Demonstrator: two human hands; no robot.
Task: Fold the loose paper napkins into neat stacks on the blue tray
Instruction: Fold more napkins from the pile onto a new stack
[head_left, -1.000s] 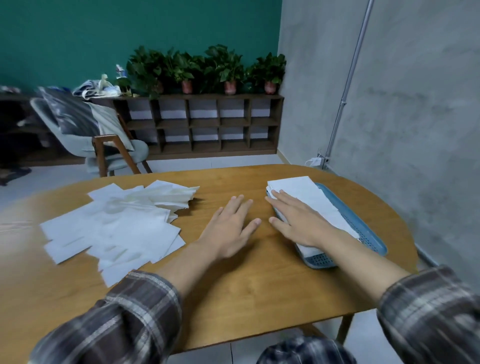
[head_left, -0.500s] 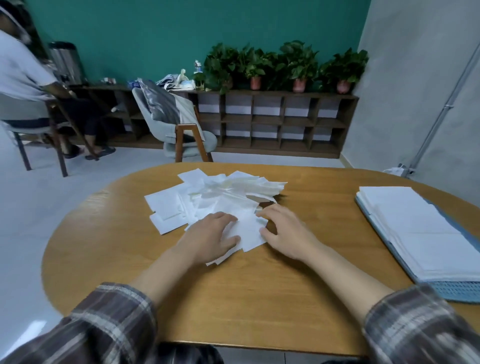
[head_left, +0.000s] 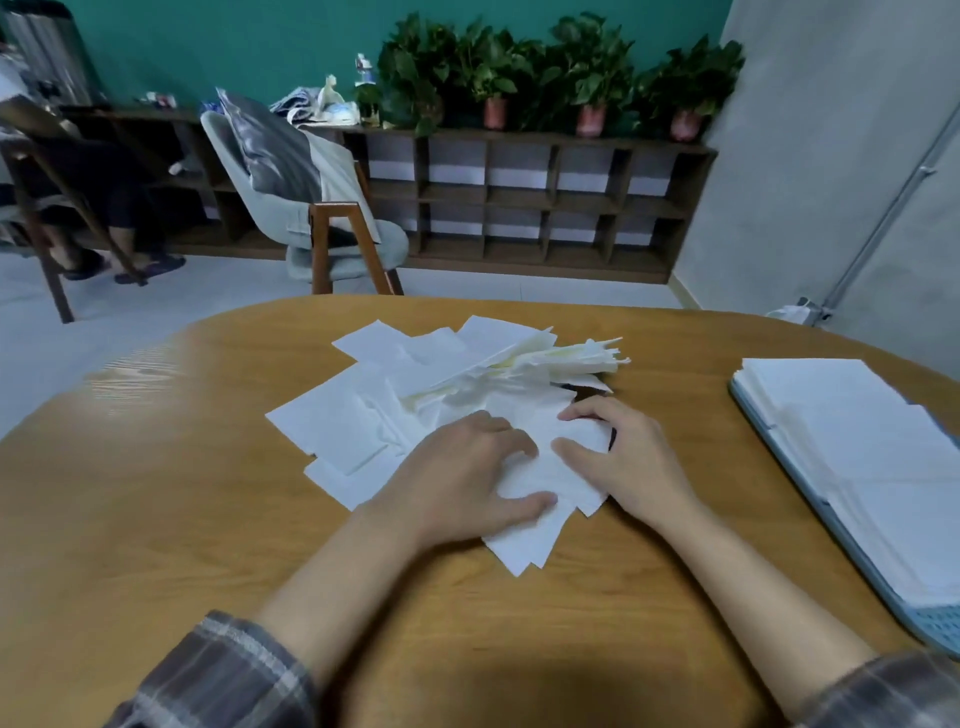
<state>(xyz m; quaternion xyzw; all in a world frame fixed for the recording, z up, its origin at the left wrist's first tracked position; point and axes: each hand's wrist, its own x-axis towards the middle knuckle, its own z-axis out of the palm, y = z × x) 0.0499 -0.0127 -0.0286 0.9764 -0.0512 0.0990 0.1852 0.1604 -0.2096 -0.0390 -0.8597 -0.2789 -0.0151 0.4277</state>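
Soft, even indoor light at a moderate level. Pale sheen on the worktop (head_left: 218, 467) at far left, and a broad soft shadow at its near edge. Napkin pile (head_left: 415, 395) nearly blown out, with little texture. Wide-angle bowing: the worktop rim curves and the wall pipe (head_left: 883, 218) at right leans. Slight smear on the far plants (head_left: 587, 67) and on the sleeves (head_left: 218, 675) in the near corners.
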